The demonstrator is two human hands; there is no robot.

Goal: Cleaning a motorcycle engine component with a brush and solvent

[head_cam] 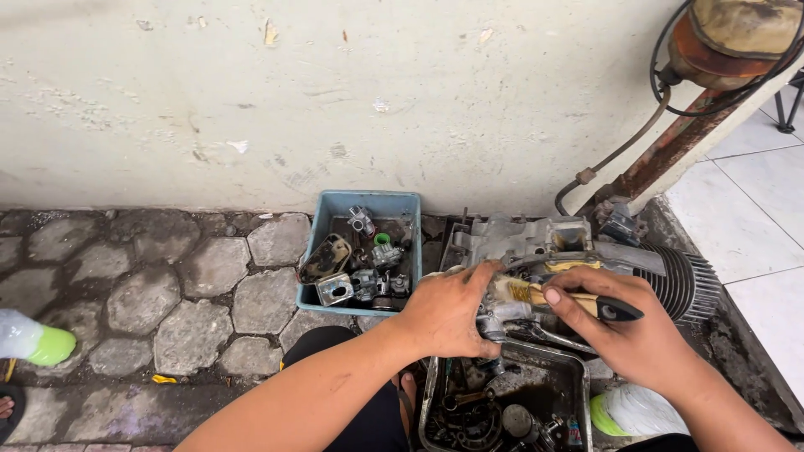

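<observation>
You see dull, greasy cast-metal engine [536,243], smooth blue plastic bin [368,203] mid-frame, rough stone paving [167,293] lower left, flaking matt wall [335,92] above.

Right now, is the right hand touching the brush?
Touching. The head view shows the right hand gripping the brush handle, thumb pressed on top.

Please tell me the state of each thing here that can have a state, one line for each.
left hand: gripping a small metal part
right hand: holding a brush
brush: bristles against the metal part
blue bin: open, filled with metal parts
metal tray: open, dirty, holding greasy parts
engine block: lying on the ground
</observation>
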